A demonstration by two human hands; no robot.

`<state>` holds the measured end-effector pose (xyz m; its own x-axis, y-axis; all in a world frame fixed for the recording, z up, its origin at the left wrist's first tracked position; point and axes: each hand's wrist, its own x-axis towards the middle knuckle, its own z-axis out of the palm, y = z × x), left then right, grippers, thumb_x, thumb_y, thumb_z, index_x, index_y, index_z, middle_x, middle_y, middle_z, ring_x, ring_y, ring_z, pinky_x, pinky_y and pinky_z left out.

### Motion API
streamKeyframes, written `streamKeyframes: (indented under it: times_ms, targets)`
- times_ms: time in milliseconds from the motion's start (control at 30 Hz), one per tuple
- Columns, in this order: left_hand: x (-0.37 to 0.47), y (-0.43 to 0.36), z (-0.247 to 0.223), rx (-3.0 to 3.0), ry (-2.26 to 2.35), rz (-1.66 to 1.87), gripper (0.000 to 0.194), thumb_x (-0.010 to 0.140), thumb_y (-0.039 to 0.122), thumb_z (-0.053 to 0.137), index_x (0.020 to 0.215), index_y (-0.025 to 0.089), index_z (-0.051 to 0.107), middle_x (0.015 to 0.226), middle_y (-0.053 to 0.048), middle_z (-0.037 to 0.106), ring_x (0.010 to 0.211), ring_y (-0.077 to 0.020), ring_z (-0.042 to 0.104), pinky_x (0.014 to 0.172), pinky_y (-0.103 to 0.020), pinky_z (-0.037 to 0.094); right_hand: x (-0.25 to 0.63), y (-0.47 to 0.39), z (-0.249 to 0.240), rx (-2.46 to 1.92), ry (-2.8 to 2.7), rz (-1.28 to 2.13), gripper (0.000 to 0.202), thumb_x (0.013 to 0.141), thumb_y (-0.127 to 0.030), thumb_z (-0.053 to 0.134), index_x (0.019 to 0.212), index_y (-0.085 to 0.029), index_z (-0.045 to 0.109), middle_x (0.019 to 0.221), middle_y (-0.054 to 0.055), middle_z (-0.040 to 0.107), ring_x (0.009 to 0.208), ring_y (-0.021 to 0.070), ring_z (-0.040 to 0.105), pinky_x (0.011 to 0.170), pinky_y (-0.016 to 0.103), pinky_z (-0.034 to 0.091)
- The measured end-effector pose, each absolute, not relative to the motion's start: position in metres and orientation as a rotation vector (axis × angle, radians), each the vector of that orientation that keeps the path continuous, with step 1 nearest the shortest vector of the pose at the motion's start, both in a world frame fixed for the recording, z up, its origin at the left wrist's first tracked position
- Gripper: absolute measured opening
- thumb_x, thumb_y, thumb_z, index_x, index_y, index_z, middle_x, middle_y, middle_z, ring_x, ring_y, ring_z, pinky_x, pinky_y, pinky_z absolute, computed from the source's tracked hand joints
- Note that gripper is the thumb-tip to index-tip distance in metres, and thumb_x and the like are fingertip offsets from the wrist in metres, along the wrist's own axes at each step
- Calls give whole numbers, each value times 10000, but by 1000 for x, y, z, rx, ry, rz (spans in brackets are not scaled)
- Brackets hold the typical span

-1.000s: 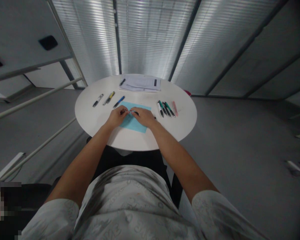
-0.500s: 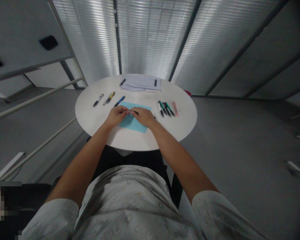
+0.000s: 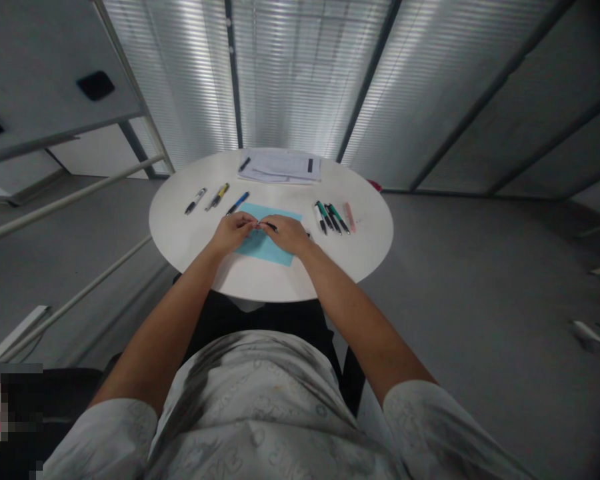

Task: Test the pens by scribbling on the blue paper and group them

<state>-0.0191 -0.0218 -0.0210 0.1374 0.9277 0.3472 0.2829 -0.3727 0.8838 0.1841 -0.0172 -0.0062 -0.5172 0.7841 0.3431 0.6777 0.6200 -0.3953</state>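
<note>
Over a light blue sheet (image 3: 275,252) on the round white table (image 3: 180,247), my two hands meet at the fingertips. My right hand (image 3: 284,231) is closed on a small dark pen part (image 3: 271,227), whose end shows between the fingers. The fingers of my left hand (image 3: 233,230) are pinched together close beside it; what they hold is too small to make out. A blue pen (image 3: 238,203) lies just beyond my left hand. Something small and dark lies beside my right wrist, mostly hidden.
Several green, black and white pens (image 3: 333,219) and a pink strip (image 3: 349,217) lie at the right. At the left are a black-and-white pen (image 3: 195,201) and yellow and grey pens (image 3: 220,195). Papers (image 3: 280,167) with a dark pen lie at the far edge.
My fingertips have shifted very slightly where they meet, and the left fingers look more closed. The pens and papers on the table have stayed in place.
</note>
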Motion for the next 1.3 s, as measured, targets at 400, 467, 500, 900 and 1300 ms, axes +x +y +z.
streamKeyframes:
  times_ms: [400,467,500,900,1300]
  targets:
    - [-20,-24,-19,1821,1156,1207,321,798,480,695,849,163,701,723,-50,723,558,-126,577,523,-249,467,182,-16,-8,-1201,-2423,221,330,1077,-394,453,1122,-270,755,1164,48,763,1060,219,670,880,327,470]
    - [-20,-24,-18,1816,1149,1206,320,802,475,695,854,159,704,733,-57,725,559,-127,579,531,-254,473,182,-16,-7,-1203,-2420,223,334,1079,-401,452,1122,-269,756,1162,50,764,1051,221,671,864,325,464]
    - [-20,-24,-18,1813,1147,1206,316,803,470,694,854,158,705,739,-60,727,558,-127,579,533,-257,475,182,-16,-7,-1203,-2415,225,337,1079,-404,451,1118,-266,757,1157,51,765,1045,221,672,855,324,461]
    - [-20,-20,-24,1790,1129,1222,325,777,475,724,881,168,698,725,-57,720,534,-124,575,505,-246,454,182,-19,-5,-1187,-2430,215,348,1082,-402,450,1068,-258,766,1130,51,770,1021,219,672,824,313,438]
    - [-20,-23,-20,1755,1121,1253,315,763,470,716,837,164,699,719,-48,724,527,-114,565,509,-237,428,182,-21,-1,-1207,-2420,272,346,1081,-383,449,1105,-245,765,1141,53,766,1029,207,657,838,305,422]
